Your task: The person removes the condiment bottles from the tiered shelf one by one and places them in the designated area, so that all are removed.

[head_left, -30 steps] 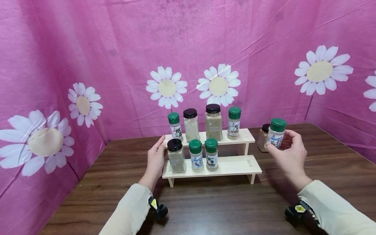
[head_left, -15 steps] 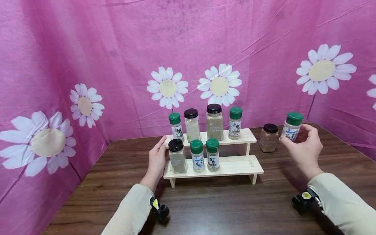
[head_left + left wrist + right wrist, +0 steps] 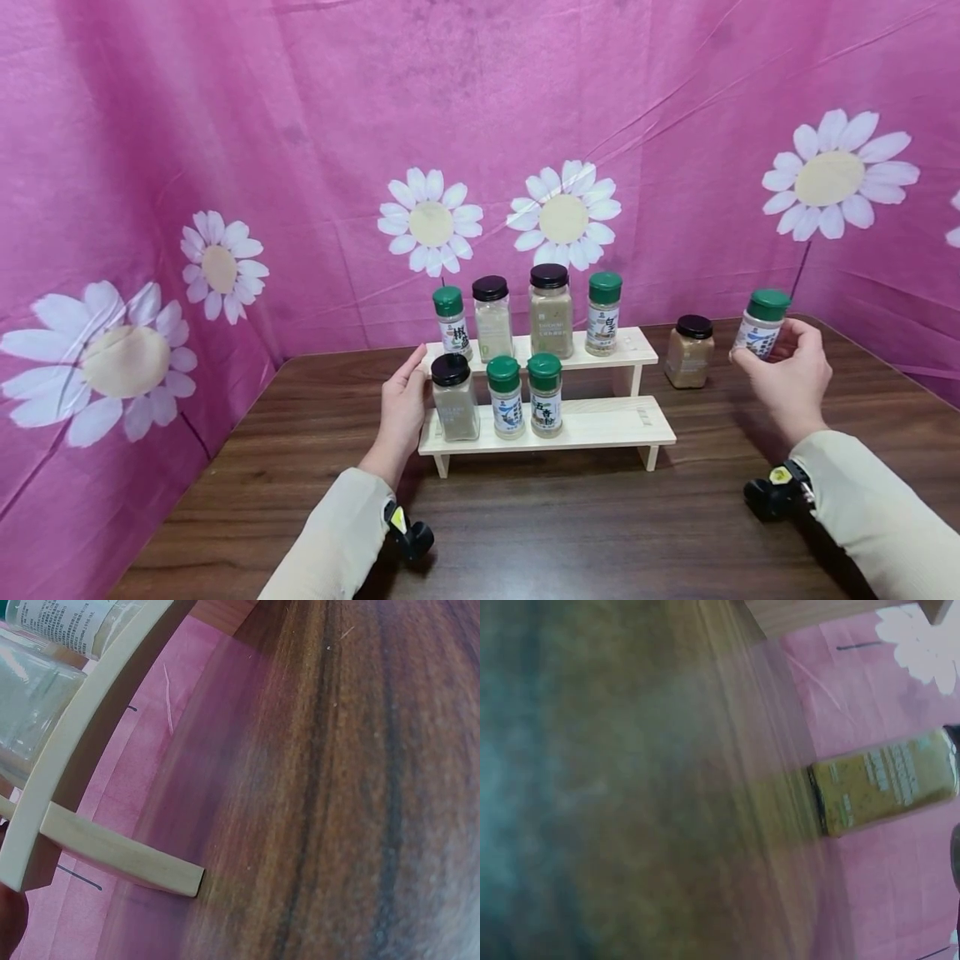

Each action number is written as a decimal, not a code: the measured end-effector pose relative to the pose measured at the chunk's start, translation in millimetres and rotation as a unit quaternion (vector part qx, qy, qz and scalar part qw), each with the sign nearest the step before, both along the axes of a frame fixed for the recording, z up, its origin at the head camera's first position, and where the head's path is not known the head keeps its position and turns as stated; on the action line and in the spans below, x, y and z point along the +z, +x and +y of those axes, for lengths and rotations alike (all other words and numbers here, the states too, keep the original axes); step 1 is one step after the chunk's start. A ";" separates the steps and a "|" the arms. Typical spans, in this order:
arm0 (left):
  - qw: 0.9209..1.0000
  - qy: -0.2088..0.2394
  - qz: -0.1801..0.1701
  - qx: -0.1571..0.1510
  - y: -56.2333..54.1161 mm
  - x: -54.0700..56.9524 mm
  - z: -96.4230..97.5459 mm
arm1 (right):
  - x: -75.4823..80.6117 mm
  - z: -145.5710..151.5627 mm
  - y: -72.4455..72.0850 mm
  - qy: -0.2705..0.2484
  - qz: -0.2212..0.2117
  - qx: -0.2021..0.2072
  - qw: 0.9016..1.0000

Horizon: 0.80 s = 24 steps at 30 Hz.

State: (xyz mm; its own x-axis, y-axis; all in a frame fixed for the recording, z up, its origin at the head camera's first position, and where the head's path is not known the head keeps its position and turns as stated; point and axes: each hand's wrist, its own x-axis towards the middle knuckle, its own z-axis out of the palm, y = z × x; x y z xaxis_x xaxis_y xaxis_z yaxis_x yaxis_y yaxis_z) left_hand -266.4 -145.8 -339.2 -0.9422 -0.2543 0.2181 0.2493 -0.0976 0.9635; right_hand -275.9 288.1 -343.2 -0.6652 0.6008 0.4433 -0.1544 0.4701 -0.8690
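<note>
My right hand (image 3: pixel 791 375) grips a small spice bottle (image 3: pixel 759 329) with a green lid and white label, its base hidden by the fingers. Left of it stands a black-lidded jar of brown seasoning (image 3: pixel 690 354), also seen in the right wrist view as a labelled jar (image 3: pixel 885 784). My left hand (image 3: pixel 401 408) holds the left end of a two-tier wooden rack (image 3: pixel 600 427). A fingertip shows beside the rack's end (image 3: pixel 105 712) in the left wrist view. Several green-lidded bottles (image 3: pixel 546 396) and black-lidded jars (image 3: pixel 551 312) stand upright on both tiers.
The rack stands on a dark wooden table (image 3: pixel 540 533). Pink cloth (image 3: pixel 337 125) with daisies hangs behind and at both sides. The lower tier has bare board at its right, beyond the last green-lidded bottle.
My right hand has carried the green-lidded spice bottle rightward, away from the brown seasoning jar, which is now fully visible. The left hand stays at the rack's end.
</note>
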 end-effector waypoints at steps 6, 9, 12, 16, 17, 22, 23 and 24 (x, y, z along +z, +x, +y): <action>1.000 0.003 0.002 -0.002 0.1 0.7 0.5 | -6.4 6.7 -5.4 0.012 -0.051 0.000 0.999; 1.000 0.006 0.003 -0.003 0.1 0.7 0.8 | -8.9 10.5 -7.8 0.033 -0.074 0.011 0.997; 1.000 0.006 0.002 -0.003 0.0 0.7 0.9 | -11.8 13.1 -10.0 0.058 -0.090 0.029 0.994; 1.000 0.001 0.002 -0.001 0.1 0.8 0.7 | -15.2 13.2 -11.6 0.082 -0.099 0.050 0.990; 1.000 0.000 0.002 0.000 0.2 0.8 0.6 | -15.7 12.8 -11.7 0.086 -0.101 0.055 0.990; 1.000 0.001 0.002 -0.002 0.4 0.8 0.5 | -17.5 10.7 -13.0 0.109 -0.110 0.076 0.985; 1.000 0.001 0.001 -0.002 0.4 0.8 0.6 | -17.9 10.5 -13.4 0.111 -0.111 0.077 0.985; 1.000 0.001 0.001 -0.001 0.3 0.8 0.7 | -18.7 10.4 -13.8 0.113 -0.113 0.078 0.984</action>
State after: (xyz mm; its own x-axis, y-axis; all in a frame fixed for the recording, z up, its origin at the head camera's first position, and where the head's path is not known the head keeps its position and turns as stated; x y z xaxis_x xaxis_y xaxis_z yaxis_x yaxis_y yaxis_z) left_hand -266.1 -145.2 -338.4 -0.9424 -0.2522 0.2196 0.2510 -0.0994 0.9629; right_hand -289.8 298.5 -361.9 -0.8383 0.3869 0.3841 -0.0552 0.6407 -0.7658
